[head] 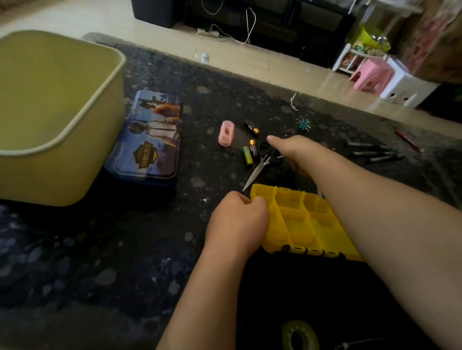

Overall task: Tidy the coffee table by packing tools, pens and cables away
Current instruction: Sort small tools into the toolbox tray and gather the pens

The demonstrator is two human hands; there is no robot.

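1. Left of the yellow organizer (299, 222), well apart, stands a yellow tub (35, 120), with a pencil case (147, 137) just beside it.
2. At the organizer's left corner, the left hand (237, 225) curls closed, gripping its rim.
3. Beyond the organizer, the right hand (295, 149) hovers over the scissors (257, 169) near the batteries (250, 153); its grip is hidden.
4. Right of the organizer lie pens (374, 151).

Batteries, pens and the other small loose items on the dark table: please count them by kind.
Batteries: 3
Scissors: 1
Pink sharpener-like item: 1
Binder clips: 1 cluster, number unclear
Black pens: 3
Red pen: 1
Total: 10, clips counted once
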